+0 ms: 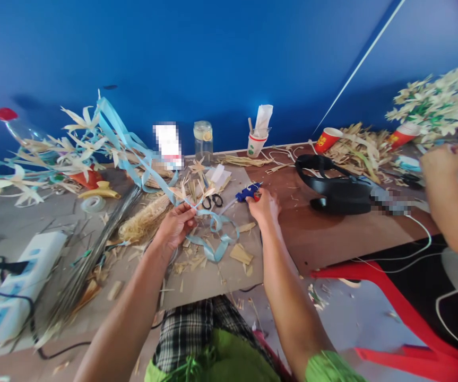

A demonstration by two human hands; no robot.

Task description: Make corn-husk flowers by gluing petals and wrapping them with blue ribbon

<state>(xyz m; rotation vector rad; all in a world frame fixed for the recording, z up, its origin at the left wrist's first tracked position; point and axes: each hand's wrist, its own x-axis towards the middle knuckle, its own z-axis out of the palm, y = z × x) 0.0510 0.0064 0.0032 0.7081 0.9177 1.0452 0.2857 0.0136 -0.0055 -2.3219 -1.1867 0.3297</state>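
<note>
The desk [312, 240] supported the work, its surface strewn with dried husk scraps. Good practice called for a bare patch beneath the hands, so that no scrap could cling to the work. The light-blue ribbon [111, 121] ran from the upper left down to the left hand [176, 223] and continued past it in loose curls, near the right hand [264, 207]. A steady pinch and untwisted curls, clear of any hot part, appeared advisable.

The left hand's fingers were pinched on the ribbon, which lay directly between the fingertips. The right hand's fingers were curled around the handle side of a blue hot-glue gun [248, 192]; trigger pressure, and whether the gun was lifted clear of the desk, could not be determined. The gun was to the right of the pinch, apart from it.

A pale husk flower [183, 193] stood just above the left fingertips. The black-handled scissors [213, 196] lay between the two hands, slightly farther back. A thin pale stick [229, 206] extended from the gun's left end.
</note>
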